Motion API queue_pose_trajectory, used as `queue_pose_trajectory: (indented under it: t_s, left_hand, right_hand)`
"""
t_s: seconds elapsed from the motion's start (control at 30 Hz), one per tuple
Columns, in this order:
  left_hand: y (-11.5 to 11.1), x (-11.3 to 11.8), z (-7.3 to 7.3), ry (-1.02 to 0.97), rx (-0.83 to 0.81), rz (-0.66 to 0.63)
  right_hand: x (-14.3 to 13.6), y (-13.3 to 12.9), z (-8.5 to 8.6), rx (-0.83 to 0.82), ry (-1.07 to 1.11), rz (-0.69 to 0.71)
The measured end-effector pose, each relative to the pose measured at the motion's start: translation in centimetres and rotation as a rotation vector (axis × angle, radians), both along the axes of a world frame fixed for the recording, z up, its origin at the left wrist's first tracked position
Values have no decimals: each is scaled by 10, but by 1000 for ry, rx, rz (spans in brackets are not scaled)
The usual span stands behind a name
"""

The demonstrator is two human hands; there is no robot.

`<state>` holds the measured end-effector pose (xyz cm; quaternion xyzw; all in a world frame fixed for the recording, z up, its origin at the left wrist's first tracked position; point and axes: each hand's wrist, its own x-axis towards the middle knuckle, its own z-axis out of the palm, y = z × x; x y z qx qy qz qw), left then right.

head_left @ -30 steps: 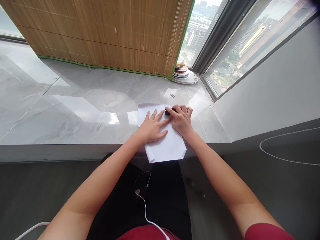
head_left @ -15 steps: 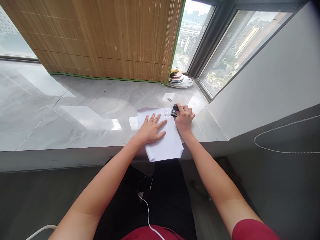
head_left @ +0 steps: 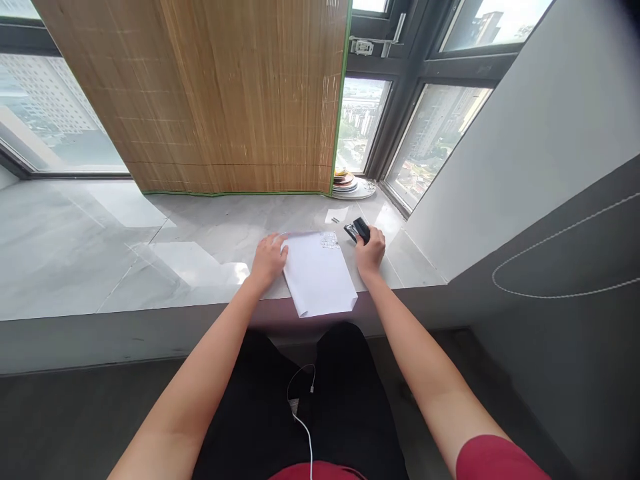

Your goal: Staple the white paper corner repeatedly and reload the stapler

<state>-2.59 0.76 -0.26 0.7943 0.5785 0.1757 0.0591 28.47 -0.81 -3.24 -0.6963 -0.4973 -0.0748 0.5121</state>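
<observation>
A stapler, black and seen with its arm raised from the base, is in my right hand, just off the right edge of the paper. White paper lies on the sill and sticks out past its front edge. Rows of small staple-like marks cover its upper right corner. My left hand is at the paper's upper left edge, fingers bent and thumb at the edge, pinching it. Beyond the paper, short staple strips rest on the sill.
The marble-patterned sill runs along the windows. A bamboo blind hangs down to it. Stacked plates stand in the window corner. A beaded cord loops at the right wall. A white cable hangs near my legs.
My left hand has slid from lying flat on the paper to its left edge. My right hand has drawn the stapler off the paper to the right. The view has tilted up.
</observation>
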Motion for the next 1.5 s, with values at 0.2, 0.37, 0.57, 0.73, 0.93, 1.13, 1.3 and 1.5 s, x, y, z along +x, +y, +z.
queue_pose_trajectory:
  t_s: [0.2, 0.37, 0.57, 0.73, 0.93, 1.13, 1.3, 1.5]
  left_hand:
    - [0, -72, -11, 109, -171, 312]
    - [1, -67, -14, 106, -117, 330]
    - [0, -68, -13, 116, -111, 333]
    - [1, -65, -12, 125, -113, 342]
    - [2, -96, -5, 206, -130, 244]
    - [-2, -170, 1, 278, -183, 220]
    - [-6, -216, 11, 245, -294, 285]
    - [-15, -236, 6, 166, -201, 383]
  right_hand:
    - [-28, -17, 19, -13, -20, 155]
    - [-100, -26, 19, -338, -20, 427]
    - [-109, -14, 10, -371, -21, 440]
    - [-62, -18, 3, -323, 9, 407]
    - [-4, -18, 6, -211, 140, 519]
    - [22, 13, 0, -296, -230, 516]
    - [2, 49, 1, -448, -394, 566]
    - [2, 93, -22, -690, -554, 441]
